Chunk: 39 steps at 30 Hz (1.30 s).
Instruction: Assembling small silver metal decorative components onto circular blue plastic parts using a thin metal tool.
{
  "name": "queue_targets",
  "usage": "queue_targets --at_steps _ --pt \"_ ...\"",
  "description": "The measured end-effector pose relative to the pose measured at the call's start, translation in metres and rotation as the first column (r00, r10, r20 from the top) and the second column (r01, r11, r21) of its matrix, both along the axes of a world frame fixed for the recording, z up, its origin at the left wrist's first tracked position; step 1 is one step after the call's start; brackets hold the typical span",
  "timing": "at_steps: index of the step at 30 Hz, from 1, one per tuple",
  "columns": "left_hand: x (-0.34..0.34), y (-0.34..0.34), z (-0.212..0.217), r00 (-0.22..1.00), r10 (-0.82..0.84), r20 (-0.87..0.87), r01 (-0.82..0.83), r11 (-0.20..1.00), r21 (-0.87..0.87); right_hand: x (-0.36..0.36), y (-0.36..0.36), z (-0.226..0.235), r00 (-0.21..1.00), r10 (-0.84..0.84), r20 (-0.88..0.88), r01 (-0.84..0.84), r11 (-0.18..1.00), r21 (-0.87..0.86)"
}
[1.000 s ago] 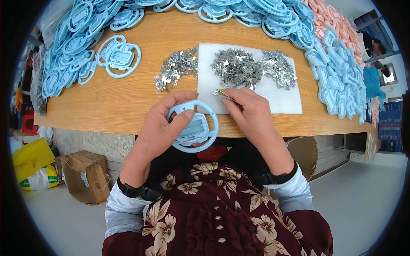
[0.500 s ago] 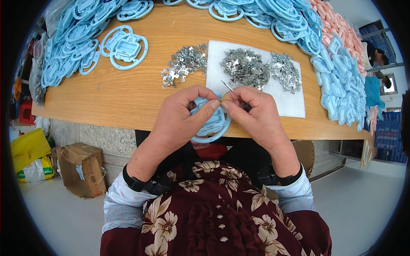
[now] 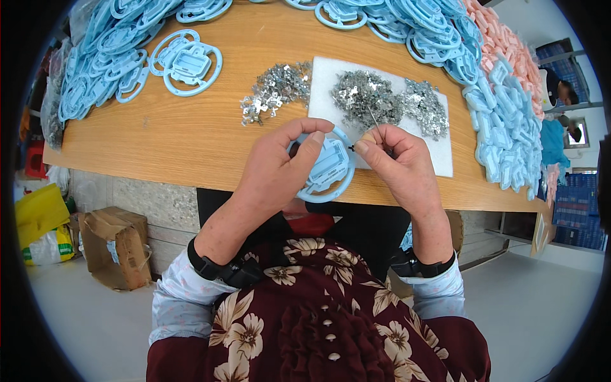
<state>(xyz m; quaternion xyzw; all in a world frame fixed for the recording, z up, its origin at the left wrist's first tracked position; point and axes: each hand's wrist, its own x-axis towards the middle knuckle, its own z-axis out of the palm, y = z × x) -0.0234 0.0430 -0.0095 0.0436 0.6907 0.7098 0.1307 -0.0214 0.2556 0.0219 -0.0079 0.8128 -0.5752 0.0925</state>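
My left hand [image 3: 277,169] grips a light blue plastic ring part [image 3: 324,170] with a square middle piece, held over the near edge of the wooden table [image 3: 172,137]. My right hand [image 3: 398,162] pinches a thin metal pin tool [image 3: 374,122] between thumb and fingers, its lower end at the right side of the ring part. Just beyond my hands lie heaps of small silver metal clips [image 3: 366,95] on a white sheet [image 3: 442,159], and another heap of clips [image 3: 273,89] on the bare wood.
Light blue ring parts [image 3: 191,60] lie at the left and in piles along the far edge; more blue parts [image 3: 503,121] and pink ones [image 3: 509,41] are heaped at the right. A cardboard box [image 3: 114,245] and a yellow bag [image 3: 38,223] stand on the floor at left.
My hands had come together over the ring part; now they have parted slightly, the part shows again between them, and the pin tool points up from my right fingers.
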Motion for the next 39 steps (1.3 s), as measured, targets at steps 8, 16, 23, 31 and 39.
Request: queue_targets --at_steps 8,16,23,31,39 --pt "0.003 0.004 -0.005 0.999 0.002 -0.032 -0.004 0.997 -0.076 -0.001 -0.007 -0.005 0.999 0.04 -0.025 -0.036 0.988 0.153" --pt "0.002 0.003 -0.014 1.0 -0.002 0.005 0.003 0.998 -0.07 -0.002 -0.022 0.006 0.992 0.061 -0.115 -0.007 0.908 0.419" --pt "0.002 0.002 -0.013 0.999 -0.013 0.046 0.016 0.998 -0.06 -0.003 -0.029 0.013 0.993 0.079 -0.085 -0.024 0.857 0.515" --pt "0.001 0.001 -0.018 1.0 -0.017 -0.016 0.016 0.997 -0.078 -0.007 -0.028 0.015 0.992 0.109 -0.07 -0.056 0.847 0.528" --pt "0.0 -0.002 -0.016 0.995 -0.04 0.087 0.043 0.998 -0.043 0.014 -0.049 -0.002 0.87 0.332 -0.366 0.084 0.63 0.772"
